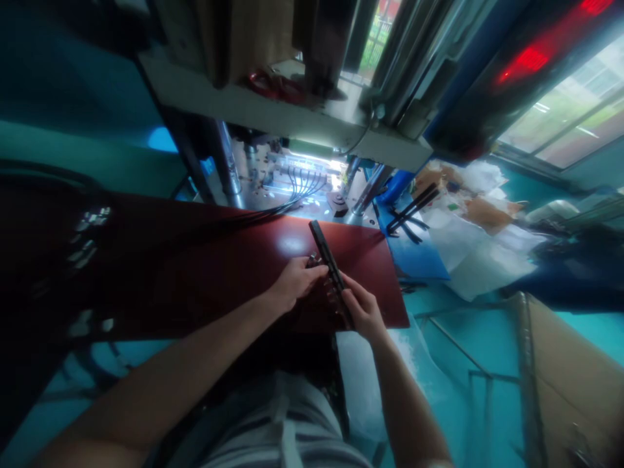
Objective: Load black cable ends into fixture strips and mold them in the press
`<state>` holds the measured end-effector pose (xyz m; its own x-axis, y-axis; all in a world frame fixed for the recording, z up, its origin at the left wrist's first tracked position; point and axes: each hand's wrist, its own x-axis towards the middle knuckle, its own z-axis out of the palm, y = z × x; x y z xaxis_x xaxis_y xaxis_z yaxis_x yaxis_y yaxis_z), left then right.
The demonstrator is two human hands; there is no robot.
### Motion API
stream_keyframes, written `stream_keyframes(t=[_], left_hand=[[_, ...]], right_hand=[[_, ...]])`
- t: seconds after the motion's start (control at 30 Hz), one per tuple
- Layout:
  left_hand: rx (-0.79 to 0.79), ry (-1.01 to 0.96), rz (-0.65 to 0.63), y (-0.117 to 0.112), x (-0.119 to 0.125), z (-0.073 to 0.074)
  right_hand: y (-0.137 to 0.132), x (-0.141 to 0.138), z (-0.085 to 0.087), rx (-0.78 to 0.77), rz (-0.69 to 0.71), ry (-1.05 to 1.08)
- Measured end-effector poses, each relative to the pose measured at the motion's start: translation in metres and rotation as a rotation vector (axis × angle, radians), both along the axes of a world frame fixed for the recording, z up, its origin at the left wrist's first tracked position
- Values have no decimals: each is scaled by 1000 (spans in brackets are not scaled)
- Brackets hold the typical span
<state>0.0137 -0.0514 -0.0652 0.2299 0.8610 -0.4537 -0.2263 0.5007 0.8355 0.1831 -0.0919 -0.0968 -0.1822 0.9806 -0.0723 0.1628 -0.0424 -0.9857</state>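
A long, narrow dark bar [324, 250] is held at a slant above the front of the red-brown tabletop. My right hand [363, 309] grips its lower right side, with the fingers wrapped against it. From the left, my left hand [295, 281] closes on the bar near its middle, the thumb touching its edge. Small shiny metal pieces [312, 260] show by the left fingertips. More small pieces, too blurred to name, stick out from the bar's lower left side between the two hands.
Behind the red-brown tabletop [234, 273] stands a press with metal posts [228, 159] and a lit bed. Dark cables [273, 211] run from that bed across the table. To the right are dark bars [413, 209] on a blue surface, crumpled white bags [455, 240] and a cardboard box [575, 370].
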Motion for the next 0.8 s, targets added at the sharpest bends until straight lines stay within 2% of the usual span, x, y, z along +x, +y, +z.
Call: stream_keyframes(t=[0.07, 0.23, 0.37, 0.4, 0.6, 0.8], left_hand=[[47, 35, 33, 0, 1, 0], [105, -24, -17, 3, -7, -10], [51, -13, 209, 7, -17, -15], [37, -23, 228, 7, -19, -16], [94, 17, 85, 5, -14, -16], [271, 204, 142, 6, -8, -22]], right_hand=[[1, 0, -1, 20, 19, -28], [1, -1, -1, 35, -36, 15], [-1, -1, 0, -51, -66, 88], [-1, -1, 0, -57, -65, 94], [0, 2, 0, -50, -37, 77], [1, 4, -3, -54, -17, 42]])
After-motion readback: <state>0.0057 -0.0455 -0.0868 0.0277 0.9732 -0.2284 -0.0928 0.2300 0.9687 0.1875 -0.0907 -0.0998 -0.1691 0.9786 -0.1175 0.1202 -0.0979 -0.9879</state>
